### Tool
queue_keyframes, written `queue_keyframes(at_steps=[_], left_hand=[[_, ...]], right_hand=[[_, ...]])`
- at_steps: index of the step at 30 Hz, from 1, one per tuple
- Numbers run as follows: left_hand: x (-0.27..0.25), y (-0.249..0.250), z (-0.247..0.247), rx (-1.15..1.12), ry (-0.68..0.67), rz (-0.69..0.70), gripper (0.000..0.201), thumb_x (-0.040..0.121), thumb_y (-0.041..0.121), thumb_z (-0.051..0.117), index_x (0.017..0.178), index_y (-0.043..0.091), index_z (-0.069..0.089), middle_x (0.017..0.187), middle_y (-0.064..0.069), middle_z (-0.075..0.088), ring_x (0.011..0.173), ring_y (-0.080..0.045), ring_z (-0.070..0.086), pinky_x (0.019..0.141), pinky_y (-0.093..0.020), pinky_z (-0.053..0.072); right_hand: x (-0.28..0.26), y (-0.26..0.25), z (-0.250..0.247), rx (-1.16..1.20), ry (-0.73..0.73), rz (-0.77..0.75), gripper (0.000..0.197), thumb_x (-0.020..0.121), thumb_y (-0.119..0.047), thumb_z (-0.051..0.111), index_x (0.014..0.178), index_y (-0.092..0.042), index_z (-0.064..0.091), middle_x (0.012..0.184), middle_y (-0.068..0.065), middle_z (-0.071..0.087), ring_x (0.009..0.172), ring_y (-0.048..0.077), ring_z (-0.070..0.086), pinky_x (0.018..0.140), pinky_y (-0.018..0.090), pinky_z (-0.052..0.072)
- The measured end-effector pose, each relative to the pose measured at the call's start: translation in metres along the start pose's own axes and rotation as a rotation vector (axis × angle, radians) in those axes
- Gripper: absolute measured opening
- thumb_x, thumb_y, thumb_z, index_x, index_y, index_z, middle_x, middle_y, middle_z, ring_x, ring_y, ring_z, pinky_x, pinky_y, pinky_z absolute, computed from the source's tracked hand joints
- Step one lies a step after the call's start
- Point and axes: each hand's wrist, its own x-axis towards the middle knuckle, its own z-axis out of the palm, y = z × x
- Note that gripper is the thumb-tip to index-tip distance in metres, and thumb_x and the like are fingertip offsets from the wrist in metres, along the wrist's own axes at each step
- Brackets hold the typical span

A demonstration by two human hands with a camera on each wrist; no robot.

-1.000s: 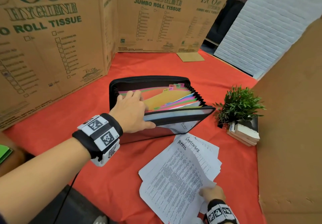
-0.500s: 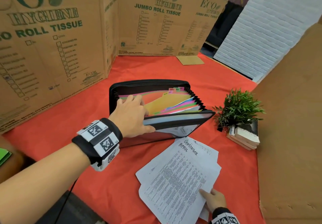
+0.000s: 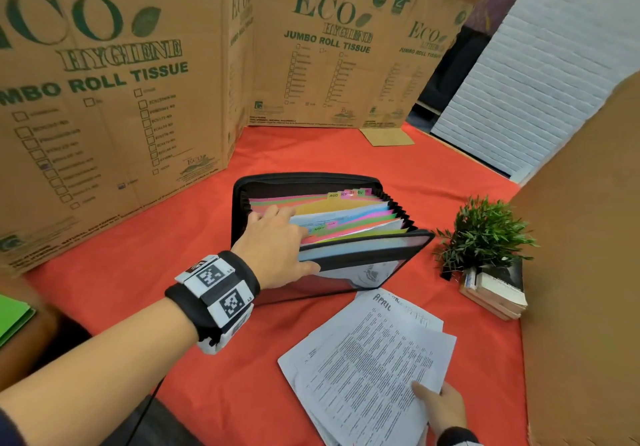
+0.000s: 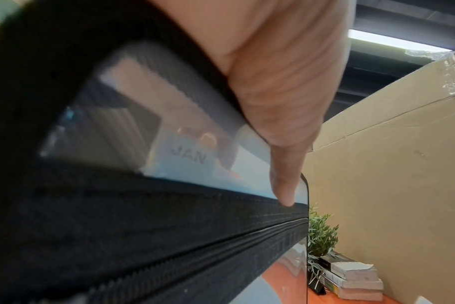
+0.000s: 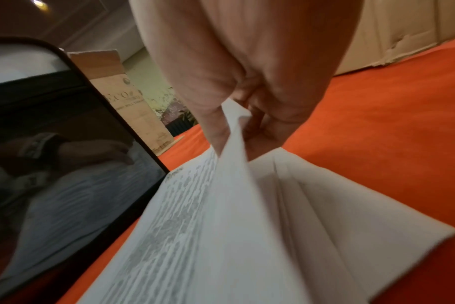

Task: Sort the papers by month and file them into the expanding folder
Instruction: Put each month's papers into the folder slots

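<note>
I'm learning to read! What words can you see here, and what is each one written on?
"ECO HYGIENE JUMBO ROLL TISSUE": cardboard boxes
"2": arrow sign on those boxes
"AUG", "SEP": tabs in the expanding folder
"JAN": tab seen through the folder's front
"APRIL": handwritten on the top paper
Too small or blurred: boxes' checklists, other tabs, the papers' print, the books.

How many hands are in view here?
2. The left hand holds the expanding folder open, fingers among its dividers; the right hand pinches the April paper at its corner.

Head view looks down; both wrist views sit close, sharing the folder (image 3: pixel 332 223)
</note>
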Motion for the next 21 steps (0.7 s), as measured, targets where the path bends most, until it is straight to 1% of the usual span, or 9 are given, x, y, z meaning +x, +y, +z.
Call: queue_keyframes(at_steps=[3,6,8,10,14,15,17,18,21], left_hand=[[-0.001,0.001,0.0,-0.012,0.014,-0.021,0.074,0.08,0.074,0.051,0.138,0.029,0.049,0.144,-0.006,0.037,0.129,-0.026,0.033,0.104,-0.046,0.031],[0.001,0.0,-0.001,-0.017,0.013,-0.024,0.076,0.079,0.073,0.054,0.134,0.021,0.052,0.138,-0.005,0.044,0.124,-0.026,0.041,0.1,-0.042,0.037],[0.001,-0.002,-0.001,-0.07,0.015,-0.025,0.075,0.078,0.07,0.06,0.129,0.015,0.055,0.136,-0.006,0.045,0.121,-0.027,0.046,0.098,-0.04,0.041],[0.001,-0.003,-0.002,-0.171,0.012,-0.037,0.078,0.076,0.064,0.067,0.131,0.011,0.049,0.137,-0.007,0.04,0.119,-0.03,0.049,0.095,-0.038,0.044],[-0.001,-0.005,-0.002,-0.273,0.043,-0.051,0.076,0.07,0.057,0.077,0.115,0.009,0.04,0.116,-0.005,0.034,0.101,-0.03,0.053,0.075,-0.033,0.041],[-0.001,-0.005,-0.001,-0.265,0.05,-0.055,0.074,0.07,0.058,0.077,0.111,0.008,0.041,0.121,-0.007,0.033,0.103,-0.03,0.053,0.078,-0.034,0.043],[-0.002,-0.006,-0.001,-0.23,0.056,-0.065,0.07,0.071,0.062,0.073,0.11,0.008,0.048,0.133,-0.01,0.03,0.117,-0.03,0.044,0.094,-0.039,0.043],[-0.003,-0.005,-0.001,-0.205,0.062,-0.065,0.07,0.072,0.064,0.07,0.111,0.009,0.051,0.133,-0.009,0.031,0.12,-0.028,0.039,0.098,-0.04,0.04],[-0.004,-0.004,-0.001,-0.1,0.068,-0.044,0.07,0.075,0.073,0.059,0.113,0.014,0.058,0.117,-0.003,0.04,0.113,-0.022,0.037,0.095,-0.039,0.038]], right_hand=[[0.004,-0.007,-0.004,-0.065,0.058,-0.073,0.026,0.082,0.007,0.066,0.107,0.006,0.066,0.097,0.021,0.068,0.083,0.033,0.063,0.083,0.042,0.05],[0.003,-0.021,-0.012,-0.149,0.153,-0.156,0.027,0.083,0.0,0.065,0.11,0.0,0.067,0.101,0.02,0.069,0.092,0.034,0.064,0.087,0.041,0.049],[-0.003,-0.036,-0.019,-0.213,0.212,-0.226,0.028,0.085,-0.003,0.064,0.113,-0.004,0.067,0.1,0.019,0.068,0.094,0.033,0.061,0.081,0.033,0.042],[-0.009,-0.053,-0.028,-0.252,0.253,-0.298,0.023,0.088,-0.006,0.061,0.11,-0.005,0.068,0.089,0.018,0.063,0.088,0.034,0.056,0.078,0.033,0.039],[-0.021,-0.088,-0.046,-0.296,0.343,-0.384,0.022,0.092,-0.011,0.056,0.11,-0.004,0.066,0.081,0.013,0.055,0.084,0.033,0.051,0.082,0.039,0.042],[-0.026,-0.098,-0.05,-0.304,0.374,-0.401,0.025,0.093,-0.017,0.052,0.109,-0.005,0.066,0.082,0.014,0.055,0.084,0.033,0.05,0.081,0.038,0.041],[-0.038,-0.121,-0.06,-0.358,0.455,-0.473,0.035,0.087,-0.028,0.042,0.101,-0.009,0.066,0.079,0.016,0.056,0.082,0.035,0.049,0.079,0.038,0.04],[-0.044,-0.133,-0.064,-0.38,0.5,-0.523,0.036,0.083,-0.029,0.04,0.099,-0.011,0.066,0.079,0.017,0.057,0.081,0.036,0.049,0.078,0.039,0.041],[-0.063,-0.17,-0.073,-0.367,0.642,-0.744,0.036,0.08,-0.027,0.04,0.1,-0.012,0.066,0.084,0.018,0.064,0.083,0.037,0.058,0.077,0.038,0.044]])
